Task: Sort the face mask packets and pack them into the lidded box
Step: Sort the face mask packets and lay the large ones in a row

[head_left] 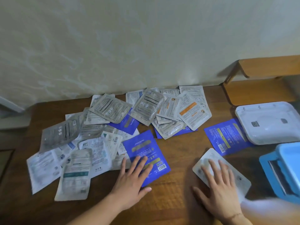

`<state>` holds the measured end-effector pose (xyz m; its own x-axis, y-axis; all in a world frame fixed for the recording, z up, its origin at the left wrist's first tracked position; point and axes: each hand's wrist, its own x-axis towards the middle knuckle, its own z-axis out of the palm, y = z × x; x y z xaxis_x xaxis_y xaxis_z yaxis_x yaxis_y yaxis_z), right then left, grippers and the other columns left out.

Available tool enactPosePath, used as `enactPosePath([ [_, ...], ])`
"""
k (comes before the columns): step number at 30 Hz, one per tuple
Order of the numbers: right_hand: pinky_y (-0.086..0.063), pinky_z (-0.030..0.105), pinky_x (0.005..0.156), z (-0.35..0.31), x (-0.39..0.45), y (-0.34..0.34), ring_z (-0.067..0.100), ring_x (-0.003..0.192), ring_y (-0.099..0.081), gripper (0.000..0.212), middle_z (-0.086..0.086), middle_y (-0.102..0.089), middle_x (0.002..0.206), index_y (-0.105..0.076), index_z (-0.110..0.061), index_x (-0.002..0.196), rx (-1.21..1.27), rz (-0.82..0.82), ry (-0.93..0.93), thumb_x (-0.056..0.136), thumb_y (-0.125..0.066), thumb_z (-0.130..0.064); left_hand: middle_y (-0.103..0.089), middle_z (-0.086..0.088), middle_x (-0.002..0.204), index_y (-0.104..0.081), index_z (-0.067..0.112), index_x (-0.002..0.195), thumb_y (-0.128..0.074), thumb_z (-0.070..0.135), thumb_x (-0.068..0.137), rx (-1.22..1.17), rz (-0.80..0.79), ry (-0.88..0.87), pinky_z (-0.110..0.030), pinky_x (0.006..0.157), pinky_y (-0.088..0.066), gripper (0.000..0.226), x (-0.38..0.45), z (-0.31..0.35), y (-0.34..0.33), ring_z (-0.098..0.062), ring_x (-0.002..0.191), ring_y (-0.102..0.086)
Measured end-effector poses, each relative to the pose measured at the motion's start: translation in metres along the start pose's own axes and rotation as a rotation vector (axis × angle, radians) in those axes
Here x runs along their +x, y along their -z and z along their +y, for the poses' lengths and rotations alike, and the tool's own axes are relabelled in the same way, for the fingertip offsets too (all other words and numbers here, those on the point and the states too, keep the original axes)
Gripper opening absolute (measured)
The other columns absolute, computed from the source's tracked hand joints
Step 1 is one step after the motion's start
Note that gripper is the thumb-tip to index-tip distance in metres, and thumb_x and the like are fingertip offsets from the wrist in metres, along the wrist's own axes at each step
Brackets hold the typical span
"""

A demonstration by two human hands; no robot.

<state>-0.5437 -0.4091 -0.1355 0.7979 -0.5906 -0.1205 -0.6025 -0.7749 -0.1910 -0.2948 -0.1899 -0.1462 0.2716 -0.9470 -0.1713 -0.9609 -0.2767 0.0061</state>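
While left hand (pixel 132 179) presses blue packet (pixel 146 153), right hand (pixel 220 189) presses white packet (pixel 211 161).

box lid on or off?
Off. The white lid lies on the table, apart from the blue box.

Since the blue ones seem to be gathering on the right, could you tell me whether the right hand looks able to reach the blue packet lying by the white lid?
Probably yes. The right hand lies flat on a white packet, holding nothing, and bare wooden table separates it from the blue foil packet beside the white plastic lid.
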Motion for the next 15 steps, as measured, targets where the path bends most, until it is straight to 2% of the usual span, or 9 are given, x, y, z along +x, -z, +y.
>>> enactPosePath([
  [2, -0.023, 0.052, 0.11, -0.039, 0.011, -0.007, 0.029, 0.147, -0.02, 0.077, 0.003, -0.034, 0.155, -0.036, -0.025, 0.145, 0.063, 0.062, 0.242, 0.08, -0.051, -0.064, -0.048, -0.004, 0.147, -0.049, 0.022, 0.141, -0.043, 0.064, 0.084, 0.001, 0.03, -0.05, -0.062, 0.106, -0.022, 0.071, -0.012, 0.002, -0.001, -0.027, 0.136, -0.041],
  [4, -0.022, 0.05, 0.11, -0.076, 0.018, -0.015, 0.025, 0.148, -0.018, 0.088, 0.0, -0.029, 0.158, -0.032, -0.026, 0.149, 0.064, 0.038, 0.462, 0.073, -0.059, -0.062, -0.056, -0.003, 0.138, -0.059, 0.021, 0.13, -0.047, 0.058, 0.083, 0.025, 0.067, -0.1, -0.06, 0.104, -0.031, 0.061, -0.019, 0.004, 0.0, -0.027, 0.126, -0.052],
  [6, -0.021, 0.048, 0.11, -0.1, 0.023, -0.025, 0.023, 0.147, -0.02, 0.089, -0.001, -0.031, 0.157, -0.036, -0.027, 0.147, 0.068, -0.014, 0.504, 0.072, -0.059, -0.066, -0.064, -0.001, 0.126, -0.068, 0.022, 0.114, -0.054, 0.046, 0.085, 0.027, 0.17, -0.179, -0.056, 0.102, -0.043, 0.04, -0.023, 0.004, 0.002, -0.027, 0.116, -0.061],
  [8, -0.021, 0.044, 0.112, -0.113, 0.022, -0.029, 0.02, 0.146, -0.022, 0.081, -0.003, -0.036, 0.154, -0.039, -0.027, 0.145, 0.126, -0.019, 0.448, 0.078, -0.055, -0.069, -0.069, 0.002, 0.111, -0.072, 0.022, 0.1, -0.062, 0.029, 0.086, -0.032, 0.302, -0.228, -0.045, 0.095, -0.051, 0.019, -0.025, -0.001, 0.001, -0.025, 0.105, -0.066],
  [10, -0.029, 0.034, 0.112, -0.12, 0.014, -0.026, 0.015, 0.14, -0.036, 0.062, -0.004, -0.045, 0.147, -0.047, -0.03, 0.138, 0.452, 0.047, 0.239, 0.085, -0.054, -0.062, -0.07, 0.004, 0.107, -0.072, 0.022, 0.094, -0.066, 0.019, 0.085, -0.084, 0.396, -0.225, -0.036, 0.084, -0.054, 0.011, -0.027, -0.007, 0.001, -0.021, 0.1, -0.065],
  [12, -0.048, 0.025, 0.092, -0.13, 0.006, -0.012, 0.014, 0.117, -0.059, 0.03, -0.002, -0.061, 0.127, -0.057, -0.037, 0.119, 0.953, 0.171, -0.24, 0.09, -0.057, -0.046, -0.07, 0.006, 0.102, -0.072, 0.021, 0.087, -0.068, 0.014, 0.084, -0.159, 0.495, -0.182, -0.031, 0.065, -0.052, 0.008, -0.03, -0.012, 0.007, -0.019, 0.09, -0.064],
  [13, -0.054, 0.026, 0.079, -0.133, 0.004, -0.011, 0.021, 0.102, -0.067, 0.018, 0.005, -0.067, 0.117, -0.061, -0.031, 0.111, 1.186, 0.205, -0.527, 0.094, -0.056, -0.036, -0.07, 0.006, 0.097, -0.072, 0.019, 0.085, -0.068, 0.012, 0.085, -0.218, 0.557, -0.142, -0.031, 0.059, -0.05, 0.008, -0.032, -0.013, 0.012, -0.019, 0.081, -0.063],
  [14, -0.057, 0.028, 0.067, -0.137, 0.003, -0.01, 0.028, 0.089, -0.07, 0.019, 0.014, -0.068, 0.11, -0.062, -0.018, 0.109, 1.44, 0.131, -0.776, 0.099, -0.051, -0.029, -0.069, 0.006, 0.094, -0.072, 0.017, 0.084, -0.068, 0.011, 0.086, -0.29, 0.624, -0.113, -0.031, 0.057, -0.049, 0.008, -0.035, -0.012, 0.017, -0.02, 0.075, -0.061],
  [15, -0.059, 0.033, 0.061, -0.144, 0.0, -0.009, 0.035, 0.081, -0.071, 0.03, 0.022, -0.067, 0.106, -0.06, -0.005, 0.112, 1.714, -0.065, -0.945, 0.101, -0.045, -0.028, -0.069, 0.006, 0.093, -0.072, 0.017, 0.083, -0.068, 0.011, 0.086, -0.369, 0.667, -0.092, -0.031, 0.058, -0.049, 0.007, -0.04, -0.008, 0.023, -0.021, 0.071, -0.059],
])
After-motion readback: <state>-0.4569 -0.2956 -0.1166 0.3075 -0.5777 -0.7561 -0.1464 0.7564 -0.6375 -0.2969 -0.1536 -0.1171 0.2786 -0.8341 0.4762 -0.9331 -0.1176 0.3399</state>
